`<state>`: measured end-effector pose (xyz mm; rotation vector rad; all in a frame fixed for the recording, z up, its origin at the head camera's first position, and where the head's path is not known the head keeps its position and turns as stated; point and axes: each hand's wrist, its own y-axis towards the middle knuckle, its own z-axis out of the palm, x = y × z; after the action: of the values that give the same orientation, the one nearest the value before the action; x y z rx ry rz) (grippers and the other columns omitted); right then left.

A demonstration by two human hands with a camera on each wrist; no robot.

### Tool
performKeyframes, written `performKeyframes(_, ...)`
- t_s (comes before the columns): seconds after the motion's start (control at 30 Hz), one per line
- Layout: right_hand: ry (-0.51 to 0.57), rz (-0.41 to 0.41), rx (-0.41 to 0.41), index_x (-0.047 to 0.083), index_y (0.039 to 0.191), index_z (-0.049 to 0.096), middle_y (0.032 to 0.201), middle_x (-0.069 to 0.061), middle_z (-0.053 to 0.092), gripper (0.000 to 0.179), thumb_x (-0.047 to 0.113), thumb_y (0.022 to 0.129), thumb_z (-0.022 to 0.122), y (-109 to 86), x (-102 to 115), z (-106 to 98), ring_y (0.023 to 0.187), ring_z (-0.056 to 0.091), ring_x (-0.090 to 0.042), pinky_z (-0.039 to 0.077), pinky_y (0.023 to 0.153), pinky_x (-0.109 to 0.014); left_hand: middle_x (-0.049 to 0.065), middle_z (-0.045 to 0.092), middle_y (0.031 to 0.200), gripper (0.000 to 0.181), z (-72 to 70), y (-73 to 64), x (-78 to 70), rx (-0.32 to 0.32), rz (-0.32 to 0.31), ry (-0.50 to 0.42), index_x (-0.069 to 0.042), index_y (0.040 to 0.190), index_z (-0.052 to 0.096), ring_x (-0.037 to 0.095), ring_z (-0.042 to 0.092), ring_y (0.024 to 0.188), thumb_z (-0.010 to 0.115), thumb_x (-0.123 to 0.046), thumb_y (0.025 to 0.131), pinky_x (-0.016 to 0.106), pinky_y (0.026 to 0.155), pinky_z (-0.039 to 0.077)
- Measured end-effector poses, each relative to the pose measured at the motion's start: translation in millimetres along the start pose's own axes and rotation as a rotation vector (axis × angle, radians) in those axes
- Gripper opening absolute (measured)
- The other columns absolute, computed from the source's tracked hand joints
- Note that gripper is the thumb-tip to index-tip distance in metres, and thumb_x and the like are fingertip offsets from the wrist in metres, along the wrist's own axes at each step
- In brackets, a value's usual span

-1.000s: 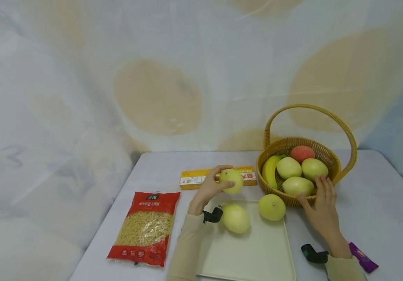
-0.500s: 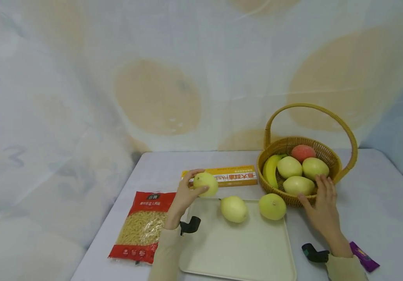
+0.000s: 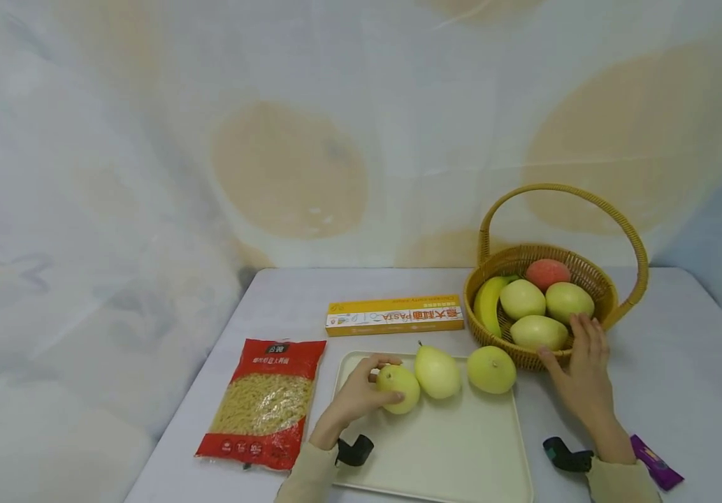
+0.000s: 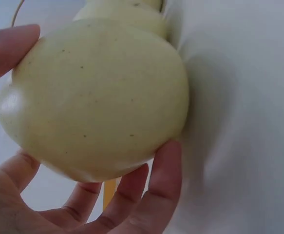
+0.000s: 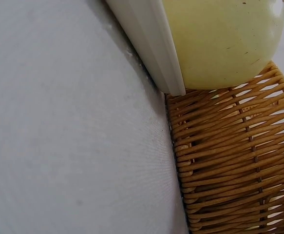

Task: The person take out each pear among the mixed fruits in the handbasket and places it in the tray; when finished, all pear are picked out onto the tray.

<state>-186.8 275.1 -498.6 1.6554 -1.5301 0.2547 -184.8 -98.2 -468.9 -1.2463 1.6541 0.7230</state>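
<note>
My left hand (image 3: pixel 361 392) grips a pale yellow-green pear (image 3: pixel 398 388), thumb on the near side and fingers round the far side. The pear is low over the back left of the cream tray (image 3: pixel 442 454), its side close by the tray's surface in the left wrist view. Beside it leans a second pear (image 3: pixel 438 372) with its stem up, and a third pear (image 3: pixel 491 369) sits at the tray's back right corner. My right hand (image 3: pixel 582 377) rests with extended fingers on the front right rim of the wicker basket (image 3: pixel 600 279); the right wrist view shows the basket's woven side but no fingers.
Inside the basket lie a banana (image 3: pixel 488 307), a red fruit (image 3: pixel 548 274) and several pears (image 3: pixel 523 300). An orange pasta box (image 3: pixel 395 316) lies behind the tray. Left of it is a red bag of pasta (image 3: pixel 266 405). A purple packet (image 3: pixel 656 462) lies by my right wrist.
My left hand carried its pear leftward from over the pasta box, then down to the tray beside the second pear. That pear turned stem up and shifted right. My right hand stayed at the basket.
</note>
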Motion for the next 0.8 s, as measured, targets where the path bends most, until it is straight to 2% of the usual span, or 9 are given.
performKeyframes(0.17, 0.009, 0.008, -0.005, -0.001, 0.153, 0.013, 0.158, -0.027, 0.008, 0.078, 0.039, 0.098, 0.052, -0.1, 1.0, -0.4, 0.147, -0.003, -0.044, 0.013, 0.107, -0.074, 0.008, 0.055, 0.122, 0.049, 7.8, 10.4, -2.9, -0.019, 0.021, 0.044, -0.021, 0.121, 0.062, 0.022, 0.046, 0.099, 0.08, -0.017, 0.075, 0.034, 0.076, 0.042)
performKeyframes(0.33, 0.002, 0.005, -0.005, -0.001, 0.153, 0.013, 0.158, -0.028, 0.008, 0.079, 0.04, 0.098, 0.052, -1.2, 1.3, 0.5, 0.147, -0.002, -0.044, 0.011, 0.11, -0.071, 0.009, 0.055, 0.12, 0.05, 8.0, 18.6, -4.0, -0.062, 0.064, 0.08, -0.021, 0.121, 0.063, 0.024, 0.048, 0.11, 0.081, -0.017, 0.075, 0.042, 0.093, 0.043)
performKeyframes(0.43, -0.005, 0.002, -0.006, -0.001, 0.153, 0.012, 0.158, -0.028, 0.008, 0.079, 0.04, 0.099, 0.052, -1.5, 1.6, 0.8, 0.147, -0.002, -0.044, 0.011, 0.111, -0.071, 0.012, 0.054, 0.126, 0.05, 7.3, 20.6, -3.7, -0.091, 0.057, 0.048, -0.017, 0.123, 0.062, 0.031, 0.051, 0.116, 0.08, -0.013, 0.077, 0.048, 0.096, 0.045)
performKeyframes(0.57, -0.01, 0.006, -0.006, 0.001, 0.154, 0.012, 0.159, -0.026, 0.007, 0.078, 0.04, 0.099, 0.051, -1.3, 1.4, 0.1, 0.148, -0.003, -0.042, 0.011, 0.11, -0.071, 0.016, 0.047, 0.139, 0.052, 8.4, 22.7, -6.6, -0.124, 0.024, -0.068, -0.012, 0.129, 0.058, 0.038, 0.049, 0.124, 0.075, -0.009, 0.08, 0.05, 0.098, 0.048)
performKeyframes(0.63, -0.01, 0.009, -0.006, 0.001, 0.154, 0.011, 0.159, -0.025, 0.007, 0.078, 0.04, 0.099, 0.051, -1.4, 1.6, -0.2, 0.148, -0.003, -0.041, 0.012, 0.109, -0.072, 0.017, 0.044, 0.142, 0.054, 9.4, 23.4, -8.8, -0.121, 0.017, -0.11, -0.012, 0.131, 0.056, 0.04, 0.047, 0.127, 0.074, -0.007, 0.081, 0.051, 0.1, 0.047)
performKeyframes(0.7, -0.01, 0.011, -0.007, 0.001, 0.154, 0.011, 0.159, -0.025, 0.007, 0.078, 0.039, 0.099, 0.052, -1.3, 1.8, -0.5, 0.148, -0.003, -0.041, 0.012, 0.109, -0.072, 0.016, 0.042, 0.144, 0.056, 10.8, 23.5, -11.1, -0.107, 0.017, -0.123, -0.013, 0.132, 0.055, 0.04, 0.044, 0.129, 0.074, -0.006, 0.081, 0.052, 0.102, 0.046)
performKeyframes(0.8, -0.011, 0.008, -0.011, 0.001, 0.154, 0.012, 0.159, -0.025, 0.007, 0.078, 0.038, 0.099, 0.052, -1.0, 1.6, -0.1, 0.148, -0.003, -0.041, 0.012, 0.11, -0.071, 0.016, 0.043, 0.143, 0.055, 12.5, 24.0, -12.9, -0.094, 0.043, -0.085, -0.015, 0.131, 0.055, 0.041, 0.044, 0.13, 0.074, -0.005, 0.08, 0.054, 0.102, 0.045)
